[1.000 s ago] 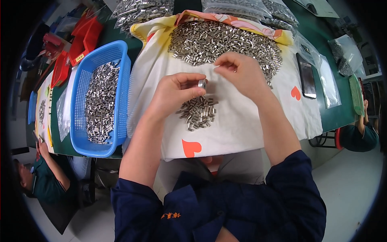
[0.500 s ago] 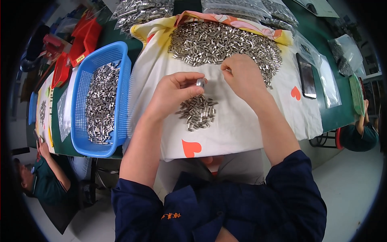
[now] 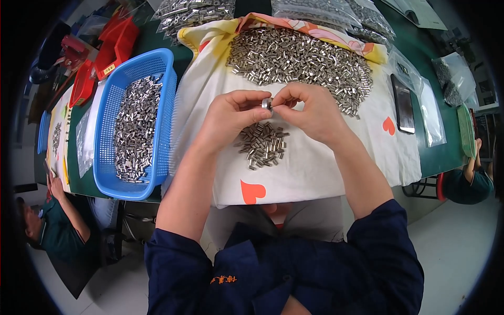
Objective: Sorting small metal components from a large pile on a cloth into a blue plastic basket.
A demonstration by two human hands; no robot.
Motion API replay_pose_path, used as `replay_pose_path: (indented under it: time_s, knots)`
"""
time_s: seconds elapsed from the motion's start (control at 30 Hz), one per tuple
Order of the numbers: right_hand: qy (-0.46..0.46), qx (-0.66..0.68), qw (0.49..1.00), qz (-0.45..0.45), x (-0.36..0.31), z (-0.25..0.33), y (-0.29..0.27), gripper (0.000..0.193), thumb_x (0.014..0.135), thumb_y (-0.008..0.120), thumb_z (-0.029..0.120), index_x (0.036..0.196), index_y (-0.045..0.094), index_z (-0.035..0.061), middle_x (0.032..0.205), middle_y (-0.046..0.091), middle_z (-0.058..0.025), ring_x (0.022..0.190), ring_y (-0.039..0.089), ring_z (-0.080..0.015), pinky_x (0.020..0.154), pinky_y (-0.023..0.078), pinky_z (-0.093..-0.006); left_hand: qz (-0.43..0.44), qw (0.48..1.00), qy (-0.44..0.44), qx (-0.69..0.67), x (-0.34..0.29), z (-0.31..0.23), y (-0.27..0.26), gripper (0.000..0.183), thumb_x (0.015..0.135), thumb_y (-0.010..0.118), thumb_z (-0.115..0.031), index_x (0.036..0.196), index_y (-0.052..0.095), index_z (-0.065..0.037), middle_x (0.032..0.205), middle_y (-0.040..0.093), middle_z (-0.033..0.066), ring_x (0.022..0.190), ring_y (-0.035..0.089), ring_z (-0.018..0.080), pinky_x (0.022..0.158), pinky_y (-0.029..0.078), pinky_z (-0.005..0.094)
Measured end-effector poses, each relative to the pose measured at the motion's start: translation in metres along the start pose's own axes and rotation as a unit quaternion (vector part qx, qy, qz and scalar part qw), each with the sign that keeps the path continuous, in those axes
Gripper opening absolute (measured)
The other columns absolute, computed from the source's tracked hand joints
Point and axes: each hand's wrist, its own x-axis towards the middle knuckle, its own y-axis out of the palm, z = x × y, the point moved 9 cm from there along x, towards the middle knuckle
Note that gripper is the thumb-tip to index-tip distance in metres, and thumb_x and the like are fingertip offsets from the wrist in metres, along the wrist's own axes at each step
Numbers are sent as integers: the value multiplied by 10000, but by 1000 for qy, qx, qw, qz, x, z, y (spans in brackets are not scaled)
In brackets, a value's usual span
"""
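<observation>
Between thumb and fingers, my left hand (image 3: 227,116) grips a short, round metal ring-like piece (image 3: 266,103) with a dark opening. My right hand (image 3: 314,113) is closed in a pinch right at that piece; what its fingertips hold is too small and covered to make out. Just below both hands, a small pile of short metal sleeves (image 3: 262,146) lies on the white cloth (image 3: 325,178). Beyond the hands spreads a large heap of similar sleeves (image 3: 302,55) on the same cloth.
To the left stands a blue plastic basket (image 3: 172,100) with many sleeves in it, near red bins (image 3: 116,44). Bags of metal parts (image 3: 197,16) lie at the back. A phone (image 3: 402,105) rests at the right. Other people (image 3: 63,226) sit on both sides.
My right hand has come down and left from near the large heap to meet the metal piece in my left hand. The left hand still grips it; the view has shifted slightly.
</observation>
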Motion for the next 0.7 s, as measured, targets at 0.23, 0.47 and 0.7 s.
replay_pose_path:
  time_s: [0.23, 0.47, 0.7]
  knots:
    - [-179, -145, 967, -111, -9, 22, 3, 57, 679, 607, 64, 723, 596, 31, 711, 589, -83, 679, 567, -240, 602, 453, -324, -37, 998, 0, 44, 0, 0, -4, 323, 730, 657, -8, 1033, 563, 53, 884, 622, 86, 780, 581, 103, 695, 475, 209]
    - [-155, -145, 972, -103, -9, 18, 6, 55, 675, 613, 54, 722, 599, 30, 713, 592, -81, 675, 568, -236, 611, 455, -324, -28, 998, -9, 64, 0, 1, -3, 321, 732, 655, -14, 1035, 568, 48, 869, 626, 84, 765, 579, 102, 692, 471, 206]
    - [-153, -107, 974, -127, -9, 19, 2, 50, 690, 613, 57, 729, 605, 27, 728, 603, -80, 674, 581, -220, 600, 462, -311, -36, 998, -8, 47, -1, -3, -5, 332, 741, 647, -19, 1056, 561, 40, 887, 623, 84, 771, 580, 102, 698, 468, 204]
